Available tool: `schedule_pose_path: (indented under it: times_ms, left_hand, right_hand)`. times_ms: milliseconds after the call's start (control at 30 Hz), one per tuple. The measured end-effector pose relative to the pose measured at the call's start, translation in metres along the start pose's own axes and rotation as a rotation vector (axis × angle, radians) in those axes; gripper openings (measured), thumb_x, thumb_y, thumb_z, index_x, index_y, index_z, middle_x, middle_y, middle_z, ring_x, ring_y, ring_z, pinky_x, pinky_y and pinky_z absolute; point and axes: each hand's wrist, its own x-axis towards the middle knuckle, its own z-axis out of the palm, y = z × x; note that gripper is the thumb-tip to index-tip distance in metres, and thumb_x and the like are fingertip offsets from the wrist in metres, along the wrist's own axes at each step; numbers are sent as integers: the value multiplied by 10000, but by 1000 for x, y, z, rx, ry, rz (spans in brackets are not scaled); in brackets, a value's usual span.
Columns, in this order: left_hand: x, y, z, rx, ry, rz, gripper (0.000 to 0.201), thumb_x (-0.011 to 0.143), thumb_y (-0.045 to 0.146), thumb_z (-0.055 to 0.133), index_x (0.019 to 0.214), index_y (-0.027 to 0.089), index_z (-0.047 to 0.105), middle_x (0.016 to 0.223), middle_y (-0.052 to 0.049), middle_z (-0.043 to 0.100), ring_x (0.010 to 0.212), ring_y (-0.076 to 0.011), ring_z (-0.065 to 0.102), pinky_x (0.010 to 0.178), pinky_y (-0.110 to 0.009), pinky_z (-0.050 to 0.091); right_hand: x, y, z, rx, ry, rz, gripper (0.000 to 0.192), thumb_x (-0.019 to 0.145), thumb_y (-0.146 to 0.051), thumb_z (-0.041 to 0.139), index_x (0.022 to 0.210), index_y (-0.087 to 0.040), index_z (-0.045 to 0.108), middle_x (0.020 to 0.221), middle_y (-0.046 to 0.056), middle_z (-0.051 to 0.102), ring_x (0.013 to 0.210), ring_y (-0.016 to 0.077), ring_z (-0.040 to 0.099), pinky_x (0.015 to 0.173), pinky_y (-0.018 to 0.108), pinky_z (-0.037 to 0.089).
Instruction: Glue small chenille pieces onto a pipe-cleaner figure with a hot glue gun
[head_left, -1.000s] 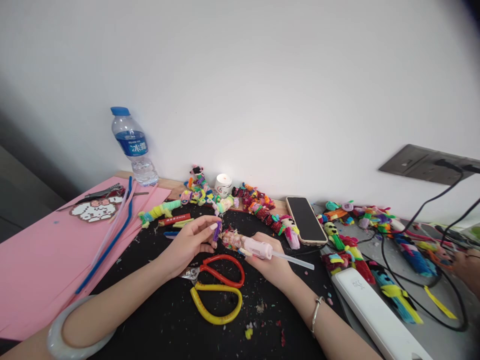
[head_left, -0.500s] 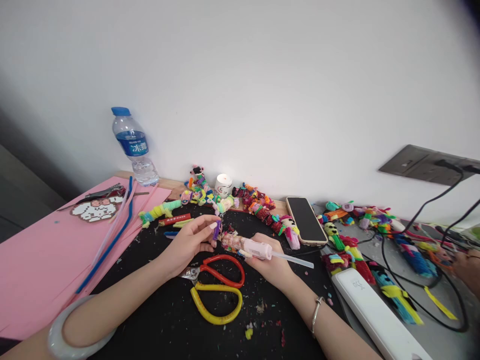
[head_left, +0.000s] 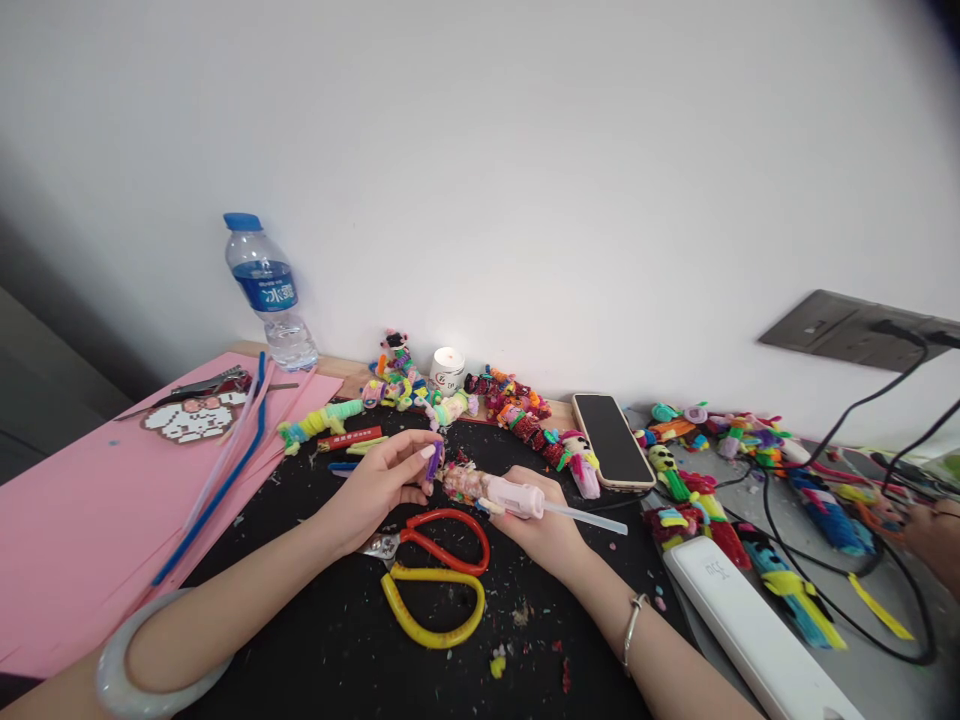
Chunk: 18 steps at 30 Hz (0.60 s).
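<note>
Head view: purple chenille piece (head_left: 433,462) pinched upright between thumb and fingertips of left hand (head_left: 379,487), touching nozzle end of pink glue gun (head_left: 516,497). Gun's long axis runs left-right, tip pointing left at piece, clear glue stick (head_left: 589,518) trailing right. Right hand (head_left: 544,528) wrapped around gun body from below. Both over black mat (head_left: 337,640); red-and-yellow scissors (head_left: 435,575) just below, untouched. Left hand nearer piece.

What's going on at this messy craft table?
A person sits at a black mat strewn with scraps. The left hand pinches a small purple piece, and the right hand aims a pink glue gun at it. Red and yellow scissors lie just below the hands. Colourful pipe-cleaner figures, a lit candle and a phone line the wall.
</note>
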Motion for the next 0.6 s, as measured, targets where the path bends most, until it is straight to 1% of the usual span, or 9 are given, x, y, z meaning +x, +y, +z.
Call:
schedule_pose_path:
  times_ms: [200,400,600]
  left_hand:
    - [0,1,0,-7,-6,-4,338,783,399,642,1065,219,593,675,32,542,600,-93,542,567,-204,461]
    - [-1,1,1,2,-15,-7,325,795,402,631,1059,219,590,683,33,533,602,-88,543,568,-198,460]
    - [-1,2,1,4,-27,-2,314,802,394,624,1058,217,588,682,33,526,603,-85,537,563,-190,455]
  right_hand:
    - [-1,0,1,8,5,27,217,742,-236,633,613,-198,464,585,-45,461,512,90,418,482,221,324]
    - [0,-2,1,13,8,57,262,732,-223,612,572,-200,407,565,-50,427,500,86,402,480,218,320]
    - [0,-2,0,23,15,64,245,729,-228,615,583,-199,420,561,-50,445,503,87,420,481,212,337]
